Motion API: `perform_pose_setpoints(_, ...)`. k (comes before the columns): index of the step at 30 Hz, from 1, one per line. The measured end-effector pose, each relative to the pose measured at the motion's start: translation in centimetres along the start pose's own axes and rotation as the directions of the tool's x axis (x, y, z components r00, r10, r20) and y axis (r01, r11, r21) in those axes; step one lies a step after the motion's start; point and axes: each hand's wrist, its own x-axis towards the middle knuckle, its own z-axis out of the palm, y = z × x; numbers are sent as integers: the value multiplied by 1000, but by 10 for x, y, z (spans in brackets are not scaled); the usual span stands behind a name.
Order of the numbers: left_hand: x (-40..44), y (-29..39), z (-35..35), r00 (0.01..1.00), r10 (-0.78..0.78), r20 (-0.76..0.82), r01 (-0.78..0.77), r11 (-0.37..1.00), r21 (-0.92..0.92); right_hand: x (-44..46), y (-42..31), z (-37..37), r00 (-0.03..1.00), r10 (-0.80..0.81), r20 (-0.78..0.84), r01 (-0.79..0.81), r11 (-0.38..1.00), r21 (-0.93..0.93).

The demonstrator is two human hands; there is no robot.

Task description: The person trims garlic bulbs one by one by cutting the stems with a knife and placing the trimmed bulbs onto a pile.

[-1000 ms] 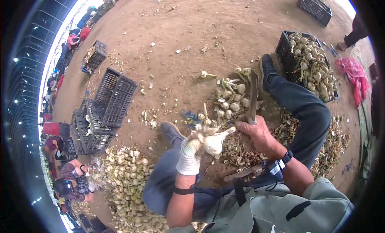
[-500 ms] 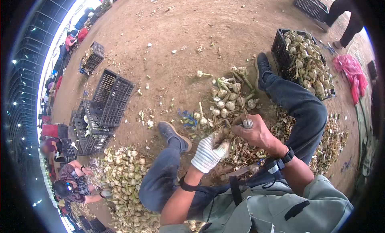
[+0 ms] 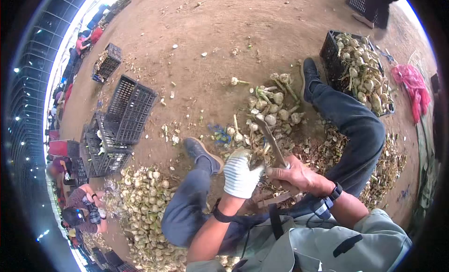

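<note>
My left hand (image 3: 242, 174), in a white striped glove, is closed around a garlic bulb (image 3: 258, 155), mostly hidden by the fingers and dry brown husk. Bare and closed, my right hand (image 3: 299, 176) grips the handle of a knife (image 3: 272, 143). The blade points up and to the left, its broad side in view, just right of the garlic. Beyond both hands, a small heap of garlic bulbs (image 3: 271, 118), some with green stems, lies on the dirt. Below my right hand, a flat pale strip (image 3: 279, 199) lies between my legs.
A black crate (image 3: 329, 61) full of garlic stands by my right foot. At left are a large garlic pile (image 3: 147, 211), stacked black crates (image 3: 131, 110) and a seated co-worker (image 3: 82, 209). Husks (image 3: 383, 174) litter the ground beside a pink net bag (image 3: 414, 87).
The knife has swung from nearly upright to leaning left, showing its broad side. My right hand has dropped slightly and turned. My left hand has rotated a little around the garlic.
</note>
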Motion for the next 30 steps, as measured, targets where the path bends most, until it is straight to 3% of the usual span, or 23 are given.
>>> perform_pose_setpoints(2, -1, -2, -3, 996, 89, -16, -85, 981, 172, 4, 7, 2, 992, 109, 58, -111, 993, 26)
perform_pose_setpoints(6, -5, -4, -1, 1000, 6, 21, -9, 994, 112, 1, 2, 5, 994, 55, 92, -55, 998, -2)
perform_pose_setpoints(8, -3, 0, -5, 979, 179, -93, -159, 969, 190, 4, 11, 3, 992, 53, 117, -56, 998, 17)
perform_pose_setpoints(9, -4, -1, -7, 980, 175, -93, -155, 969, 192, 7, 21, 2, 988, 51, 144, -57, 998, 39)
perform_pose_setpoints(11, -1, -1, -16, 985, -157, -72, 154, 987, -43, 18, 106, -14, 979, 56, 198, -53, 998, -21)
perform_pose_setpoints(12, 4, 1, -20, 985, -146, -86, 143, 989, -42, 22, 145, -26, 967, 64, 247, -43, 995, -89)
perform_pose_setpoints(13, 6, 6, -25, 971, -166, -174, 134, 974, -183, 19, 171, -38, 947, -136, 292, 257, 866, -430)
perform_pose_setpoints(14, 5, 7, -29, 946, -204, -253, 118, 941, -317, 17, 186, -43, 868, -288, 405, 496, 550, -672)
perform_pose_setpoints(15, 5, 7, -35, 936, -286, -206, 186, 897, -400, 8, 165, -36, 972, -7, 237, 109, 901, -419)
perform_pose_setpoints(16, 4, 5, -41, 920, -362, -147, 255, 842, -476, 7, 162, -37, 968, -21, 249, 97, 951, -295)
perform_pose_setpoints(17, 2, -4, -46, 888, -442, -124, 232, 665, -710, 10, 144, -34, 976, -27, 215, 96, 942, -320)
perform_pose_setpoints(18, 1, -21, -51, 861, -478, -175, 118, 523, -844, 13, 128, -32, 984, -37, 176, 98, 931, -353)
perform_pose_setpoints(19, 1, -47, -75, 879, -444, -175, 51, 451, -891, 37, 159, -38, 986, -124, 115, 156, 930, -334)
perform_pose_setpoints(20, 1, -53, -98, 777, -578, -249, 101, 504, -858, 60, 191, -44, 977, -206, 51, 211, 924, -318)
perform_pose_setpoints(21, -7, -71, -131, 773, -586, -242, 107, 497, -861, 49, 126, -36, 992, 95, -86, -113, 966, -233)
perform_pose_setpoints(22, -21, -95, -174, 689, -634, -351, 126, 581, -804, 64, 137, -42, 954, -291, 68, 285, 817, -502)
perform_pose_setpoints(23, -41, -119, -219, 591, -659, -465, 157, 659, -736, 78, 137, -42, 990, -127, -53, 96, 913, -397)
perform_pose_setpoints(24, -74, -146, -261, 566, -553, -612, 196, 811, -552, 92, 134, -39, 987, 53, -152, -93, 959, -267)
perform_pose_setpoints(26, -132, -175, -311, 440, -210, -873, 282, 955, -87, 118, 133, -31, 972, -26, -232, -40, 960, -279)
perform_pose_setpoints(28, -130, -115, -318, 245, -387, -889, 440, 862, -254, 168, 155, -25, 937, -211, -280, 18, 827, -562)
perform_pose_setpoints(29, -117, -90, -301, 250, -350, -903, 264, 922, -285, 187, 150, -16, 925, -253, -285, 11, 766, -642)
perform_pose_setpoints(30, -117, -96, -297, 226, -354, -908, 277, 917, -289, 207, 143, -4, 909, -302, -286, 5, 697, -717)
